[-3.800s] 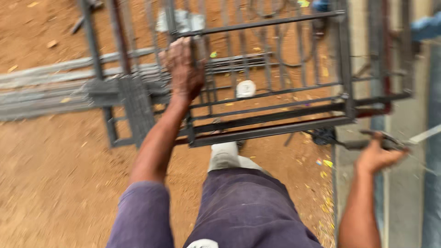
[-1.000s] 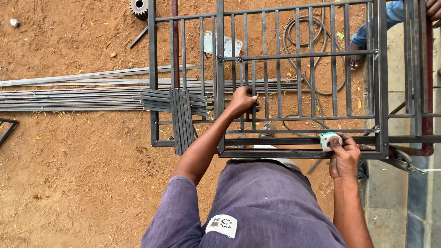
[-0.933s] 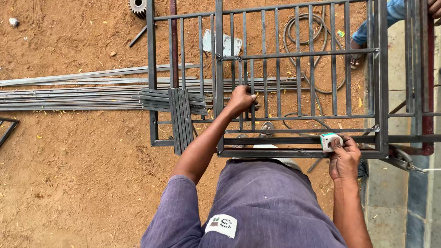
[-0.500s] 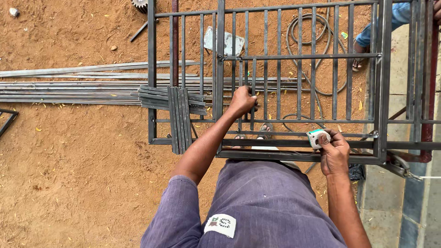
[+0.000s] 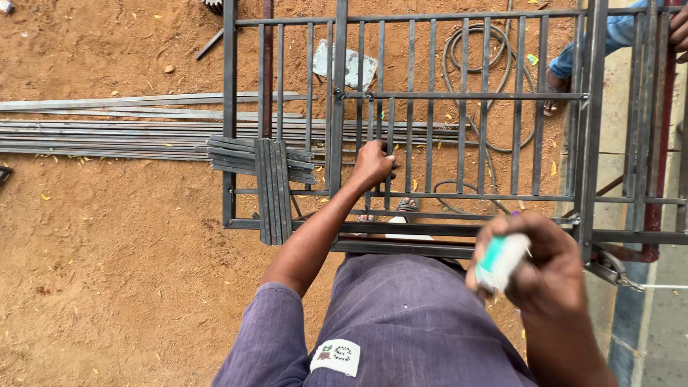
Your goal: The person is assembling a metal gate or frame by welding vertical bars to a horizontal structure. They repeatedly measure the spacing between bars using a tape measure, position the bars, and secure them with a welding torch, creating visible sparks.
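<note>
Closest to us, our right hand (image 5: 548, 269) is raised toward the camera, fingers curled around a small white and teal object (image 5: 500, 261) (blurry, so we can't say what it is). The hand covers a stretch of the metal gate frame (image 5: 337, 79) behind it.

A bit further out, our left hand (image 5: 373, 163) is closed around one of the thin upright bars (image 5: 390, 125) in the middle of the frame, arm stretched out over our purple trousers (image 5: 401, 322). Under the frame's bottom rail we can just make out sandalled feet (image 5: 407, 206), mostly hidden by bars.

Left of that hand, a short stack of flat steel strips (image 5: 272, 190) lies crosswise on the frame, and long steel rods (image 5: 107, 132) run off the left edge on the red dirt.

Further back, through the bars: a grey hose coil (image 5: 494, 86), a pale flat plate (image 5: 347, 66), and at top right another person's leg in blue (image 5: 616, 32), cut off by the edge.
</note>
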